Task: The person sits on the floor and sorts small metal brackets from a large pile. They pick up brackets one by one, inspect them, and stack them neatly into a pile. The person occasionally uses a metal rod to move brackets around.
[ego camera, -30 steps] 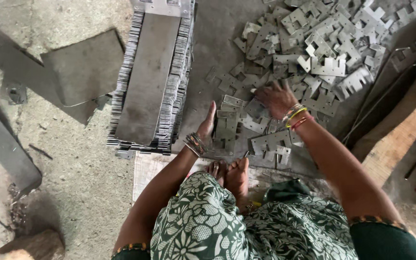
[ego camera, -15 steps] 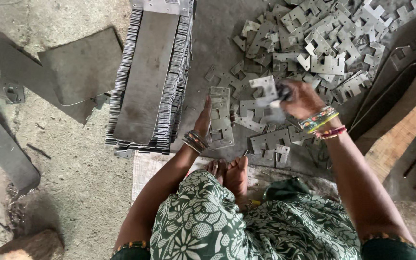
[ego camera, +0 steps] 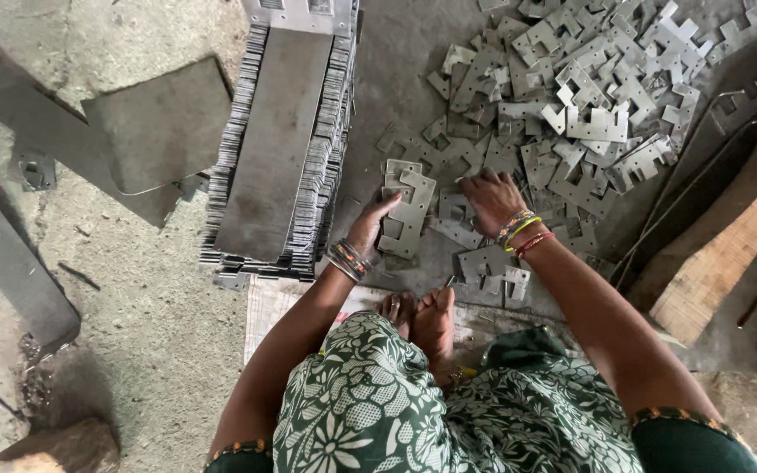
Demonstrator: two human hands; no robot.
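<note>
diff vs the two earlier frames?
The right hand, which half a second ago was lifted with a plate, has gone back down onto the loose metal plates. The small stack of plates against the left hand has grown taller. The long stacked row is unchanged.

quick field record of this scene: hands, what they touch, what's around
left hand: steadies a small stack of flat notched metal plates standing on the floor
right hand: palm down on the loose plates beside the stack
loose pile: many grey notched plates spread ahead and to the right
stacked rows: plates packed on edge, long flat strip on top
wooden plank: at right
floor: rough concrete
</note>
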